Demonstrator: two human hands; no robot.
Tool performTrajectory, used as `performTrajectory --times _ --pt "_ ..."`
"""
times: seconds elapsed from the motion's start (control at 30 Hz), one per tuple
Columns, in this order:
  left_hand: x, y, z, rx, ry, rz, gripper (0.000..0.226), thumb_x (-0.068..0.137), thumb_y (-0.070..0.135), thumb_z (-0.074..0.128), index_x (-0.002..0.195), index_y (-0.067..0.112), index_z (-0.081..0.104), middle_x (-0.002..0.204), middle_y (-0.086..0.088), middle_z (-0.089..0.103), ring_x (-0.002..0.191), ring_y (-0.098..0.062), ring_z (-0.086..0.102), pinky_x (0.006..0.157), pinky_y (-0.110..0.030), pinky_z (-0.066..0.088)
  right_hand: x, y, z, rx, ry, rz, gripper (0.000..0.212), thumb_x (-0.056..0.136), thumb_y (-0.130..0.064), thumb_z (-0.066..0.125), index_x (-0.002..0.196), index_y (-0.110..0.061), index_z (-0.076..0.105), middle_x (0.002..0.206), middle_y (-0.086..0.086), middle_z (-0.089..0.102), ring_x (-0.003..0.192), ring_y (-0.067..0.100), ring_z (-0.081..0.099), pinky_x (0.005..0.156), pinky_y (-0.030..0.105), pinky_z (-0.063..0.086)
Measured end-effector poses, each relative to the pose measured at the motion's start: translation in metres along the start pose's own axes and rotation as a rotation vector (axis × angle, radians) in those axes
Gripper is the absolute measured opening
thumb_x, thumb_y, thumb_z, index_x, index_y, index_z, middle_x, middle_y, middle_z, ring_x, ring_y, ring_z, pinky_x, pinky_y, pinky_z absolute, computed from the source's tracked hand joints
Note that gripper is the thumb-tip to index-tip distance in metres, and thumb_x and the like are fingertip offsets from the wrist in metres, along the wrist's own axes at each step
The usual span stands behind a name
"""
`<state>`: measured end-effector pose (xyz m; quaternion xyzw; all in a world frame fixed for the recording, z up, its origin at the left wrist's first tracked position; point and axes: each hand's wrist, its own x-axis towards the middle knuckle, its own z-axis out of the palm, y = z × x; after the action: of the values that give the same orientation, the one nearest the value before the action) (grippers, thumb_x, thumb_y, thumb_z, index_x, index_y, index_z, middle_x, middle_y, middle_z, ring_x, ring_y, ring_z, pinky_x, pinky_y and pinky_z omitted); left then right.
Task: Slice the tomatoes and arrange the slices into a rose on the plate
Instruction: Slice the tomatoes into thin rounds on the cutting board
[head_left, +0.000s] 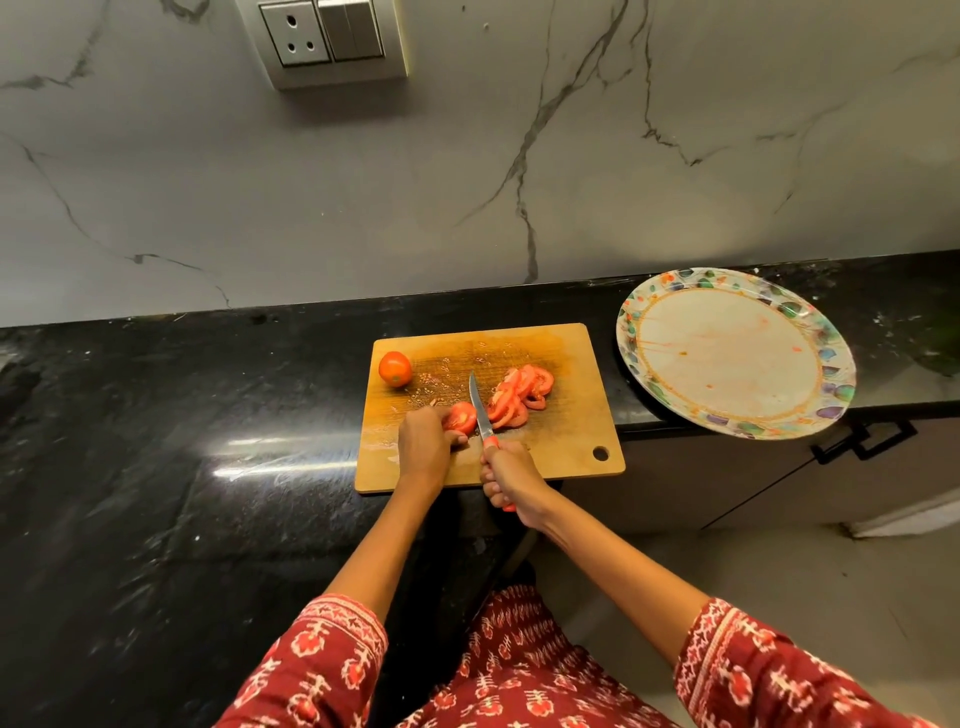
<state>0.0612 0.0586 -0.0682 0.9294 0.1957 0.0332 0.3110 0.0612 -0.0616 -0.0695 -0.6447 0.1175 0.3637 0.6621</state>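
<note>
On the wooden cutting board (561, 441) my left hand (423, 447) grips a partly cut tomato (462, 415). My right hand (511, 478) holds the orange handle of a knife (479, 410), whose blade stands against the tomato's cut face. A pile of tomato slices (519, 397) lies just right of the blade. A whole tomato (395, 369) sits at the board's far left corner. The patterned plate (636, 332) with juice smears stands to the right, holding no slices.
The board lies on a black stone counter (182, 467) against a marble wall with a socket and switches (322, 39). The plate overhangs the counter's right front edge, above a cabinet with a black handle (862, 441). Seeds and juice wet the board.
</note>
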Motion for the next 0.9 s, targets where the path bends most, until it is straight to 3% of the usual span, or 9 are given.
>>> performTrajectory --times 0.2,0.4,0.5,0.57,0.73,0.9 --pt "0.001 -0.002 0.002 0.013 -0.025 0.0 0.021 0.076 0.014 0.072 0.061 0.008 0.058 0.065 -0.007 0.063 0.059 -0.013 0.047 0.055 -0.029 0.03 -0.004 0.009 -0.002 -0.017 0.0 -0.006 0.029 0.101 -0.025 0.032 0.076 -0.015 0.042 0.055 -0.003 0.037 0.032 0.002 0.029 0.03 0.014 0.019" --pt "0.0 -0.001 0.001 0.05 0.019 0.019 0.038 0.076 0.015 0.073 0.052 0.017 0.043 0.058 -0.004 0.053 0.056 -0.012 0.039 0.054 -0.029 0.024 0.003 -0.006 0.001 -0.042 -0.017 -0.016 0.032 0.103 -0.026 0.029 0.075 -0.015 0.041 0.054 -0.002 0.035 0.03 0.002 0.028 0.03 0.013 0.018" --pt "0.0 -0.001 0.002 0.073 0.017 0.017 0.016 0.076 0.017 0.072 0.067 0.007 0.063 0.069 -0.01 0.065 0.062 -0.015 0.047 0.056 -0.029 0.03 0.0 0.0 -0.003 -0.068 -0.021 -0.01 0.032 0.102 -0.027 0.03 0.074 -0.015 0.04 0.054 -0.002 0.035 0.03 0.002 0.028 0.03 0.013 0.018" --pt "0.001 -0.001 0.003 0.071 0.014 0.019 0.016 0.076 0.018 0.073 0.076 0.004 0.067 0.073 -0.011 0.067 0.064 -0.017 0.051 0.058 -0.03 0.032 -0.005 0.007 -0.006 -0.08 -0.017 0.002 0.031 0.102 -0.027 0.032 0.075 -0.015 0.041 0.055 -0.002 0.036 0.03 0.002 0.029 0.029 0.014 0.019" --pt "0.001 -0.005 0.003 0.06 0.036 0.051 0.025 0.073 0.019 0.075 0.061 0.012 0.054 0.067 -0.011 0.063 0.06 -0.018 0.047 0.056 -0.03 0.028 0.001 -0.004 -0.004 -0.096 -0.03 0.011 0.033 0.102 -0.027 0.031 0.073 -0.015 0.04 0.055 -0.001 0.035 0.029 0.002 0.028 0.03 0.013 0.017" --pt "0.001 -0.006 0.005 0.06 0.039 0.05 0.02 0.074 0.017 0.075 0.064 0.006 0.06 0.068 -0.011 0.065 0.059 -0.017 0.048 0.056 -0.032 0.033 0.004 -0.006 -0.006 -0.107 -0.065 0.016 0.031 0.102 -0.028 0.031 0.074 -0.015 0.039 0.055 -0.001 0.034 0.029 0.001 0.027 0.029 0.013 0.017"
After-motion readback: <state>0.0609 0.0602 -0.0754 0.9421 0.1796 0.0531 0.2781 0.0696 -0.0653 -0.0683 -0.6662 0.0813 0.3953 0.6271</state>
